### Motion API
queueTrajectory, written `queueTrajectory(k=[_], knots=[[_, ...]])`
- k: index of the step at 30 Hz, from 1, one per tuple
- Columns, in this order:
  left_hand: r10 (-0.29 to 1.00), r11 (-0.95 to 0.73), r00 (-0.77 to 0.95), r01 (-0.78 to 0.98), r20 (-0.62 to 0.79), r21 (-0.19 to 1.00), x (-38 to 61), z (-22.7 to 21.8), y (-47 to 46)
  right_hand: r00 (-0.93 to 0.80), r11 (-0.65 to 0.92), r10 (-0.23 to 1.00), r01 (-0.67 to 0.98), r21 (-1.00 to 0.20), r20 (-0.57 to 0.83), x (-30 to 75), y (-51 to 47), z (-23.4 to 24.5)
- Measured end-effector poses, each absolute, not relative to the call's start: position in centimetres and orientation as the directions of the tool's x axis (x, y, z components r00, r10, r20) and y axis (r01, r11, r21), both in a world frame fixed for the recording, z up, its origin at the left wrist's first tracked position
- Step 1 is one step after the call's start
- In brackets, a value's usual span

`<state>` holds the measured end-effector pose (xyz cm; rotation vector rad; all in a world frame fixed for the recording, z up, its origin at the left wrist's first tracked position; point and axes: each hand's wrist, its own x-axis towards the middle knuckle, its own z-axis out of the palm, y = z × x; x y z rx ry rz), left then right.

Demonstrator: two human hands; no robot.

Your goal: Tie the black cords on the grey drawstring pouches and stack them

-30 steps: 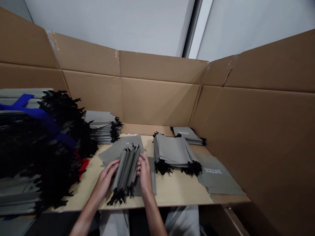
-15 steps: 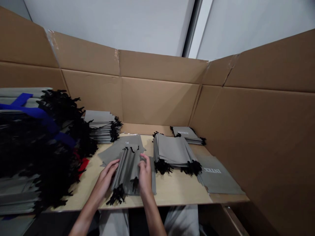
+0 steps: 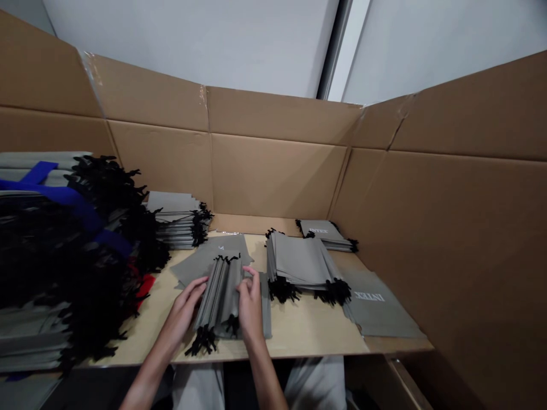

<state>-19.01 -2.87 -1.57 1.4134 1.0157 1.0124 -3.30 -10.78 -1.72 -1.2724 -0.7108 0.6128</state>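
Between my two hands a bundle of grey drawstring pouches [image 3: 217,293] stands on edge, black cord ends showing at top and bottom. My left hand [image 3: 188,299] closes against the bundle's left side. On the right side, my right hand [image 3: 249,293] grips it with thumb and fingers bent round the nearest pouch. Grey pouches lie flat beneath and behind the bundle, one loose pouch [image 3: 205,256] just beyond it. A neat stack of grey pouches [image 3: 299,259] with black cords sits right of my right hand.
Pouches marked INTEX [image 3: 378,302] lie at the right, with a smaller stack [image 3: 322,230] behind. A tall pile tied with a blue strap [image 3: 68,196] fills the left, near another stack [image 3: 171,219]. Cardboard walls [image 3: 277,176] enclose the table [image 3: 316,336].
My right hand has moved slightly left, pressing the right-hand pouch closer to the others. The bundle looks narrower; my left hand has barely moved.
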Motion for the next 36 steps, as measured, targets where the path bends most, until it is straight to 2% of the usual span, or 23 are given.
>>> queueTrajectory(k=[8,15,22,33,36], knots=[[0.957,-0.051,0.289,0.062,0.031,0.997,-19.1,-0.9,-3.4,0.569,0.196,0.791,0.11,-0.974,0.223,-4.0,-11.2,-0.4],[0.954,-0.033,0.3,0.055,0.015,0.998,-18.8,-0.8,-3.5,0.61,0.197,0.769,0.062,-0.978,0.193,-3.2,-10.9,-1.1],[0.96,-0.042,0.279,0.057,0.025,0.997,-19.0,-0.6,-3.7,0.564,0.197,0.788,0.151,-0.969,0.248,-4.2,-11.2,-0.6],[0.962,-0.04,0.271,0.067,0.02,0.997,-19.0,-0.5,-3.7,0.573,0.206,0.786,0.109,-0.972,0.231,-4.0,-11.0,-1.1],[0.958,-0.031,0.287,0.069,0.01,0.997,-18.9,-0.3,-3.8,0.562,0.233,0.798,0.044,-0.972,0.217,-4.2,-10.9,-1.2]])
